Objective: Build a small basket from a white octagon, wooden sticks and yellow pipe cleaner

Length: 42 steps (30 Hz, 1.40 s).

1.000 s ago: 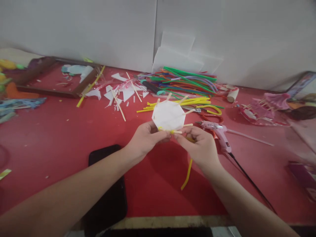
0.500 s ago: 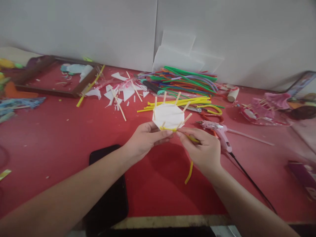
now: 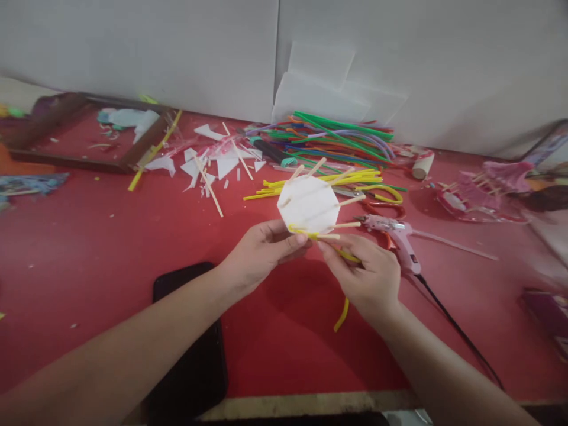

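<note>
The white disc (image 3: 307,200) is held above the table (image 3: 275,349) at mid-view, its near edge in the left hand (image 3: 261,251), with at least 6 sticks (image 3: 352,200) standing out around its rim. Compared with 0.5 s ago, I see the disc turned: its flat face shows more fully, and the sticks lean right where they pointed upward; the grip points are nearly unchanged. I judge that this keeps the yellow stem (image 3: 343,313) in sight along the near edge, but sets 2 stick ends close above the right hand (image 3: 366,266), narrowing its working lane. The left thumb and fingers pinch the disc; the right thumb and forefinger pinch the stem, whose tail hangs below that hand. To the right, note the glue gun (image 3: 402,239): its nozzle appears just beside 1 stick end; I cannot tell the depth between them. Beyond the disc lie the yellow bundle (image 3: 261,193) and scissors (image 3: 390,206), then the coloured stems (image 3: 332,139). On the near side, I take the black slab (image 3: 190,343) and the cord (image 3: 452,318) as lateral limits; red surface shows between them, down to the pale front edge (image 3: 310,404).
</note>
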Available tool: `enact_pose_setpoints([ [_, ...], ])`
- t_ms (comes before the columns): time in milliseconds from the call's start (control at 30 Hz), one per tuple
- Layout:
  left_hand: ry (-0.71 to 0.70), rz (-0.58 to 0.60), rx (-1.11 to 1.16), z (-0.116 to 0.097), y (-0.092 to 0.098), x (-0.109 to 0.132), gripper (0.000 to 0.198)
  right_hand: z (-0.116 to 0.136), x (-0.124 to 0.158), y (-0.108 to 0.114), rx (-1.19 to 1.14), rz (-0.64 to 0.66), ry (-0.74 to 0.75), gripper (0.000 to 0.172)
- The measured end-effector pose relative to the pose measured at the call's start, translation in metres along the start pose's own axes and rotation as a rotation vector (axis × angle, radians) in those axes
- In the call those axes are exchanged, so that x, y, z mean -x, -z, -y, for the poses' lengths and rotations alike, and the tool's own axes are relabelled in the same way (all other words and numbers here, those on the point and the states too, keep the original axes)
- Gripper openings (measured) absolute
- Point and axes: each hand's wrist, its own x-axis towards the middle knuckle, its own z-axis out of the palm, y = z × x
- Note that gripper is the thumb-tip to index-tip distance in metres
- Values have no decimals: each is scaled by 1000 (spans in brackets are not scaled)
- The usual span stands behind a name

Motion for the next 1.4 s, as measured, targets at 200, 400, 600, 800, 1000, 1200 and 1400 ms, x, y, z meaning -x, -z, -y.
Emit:
enact_pose_setpoints([
  [200,18,18,-18,1,-1,-1,22,0,0,0,16,-3,43,10],
  [400,3,-12,-21,1,-3,-2,30,0,1,-1,15,-2,57,9],
  [600,-81,74,-122,1,-4,0,32,-1,2,-1,40,15,32,11],
  [800,-111,92,-206,2,-2,0,32,0,2,-2,40,-16,40,9],
  [1000,-95,61,-231,2,-1,0,32,0,2,-2,26,-14,27,9],
  [1200,-47,44,-125,3,0,-2,32,1,3,-2,14,17,47,10],
  [1400,-35,34,-142,2,-1,-1,31,0,3,-2,28,37,72,11],
])
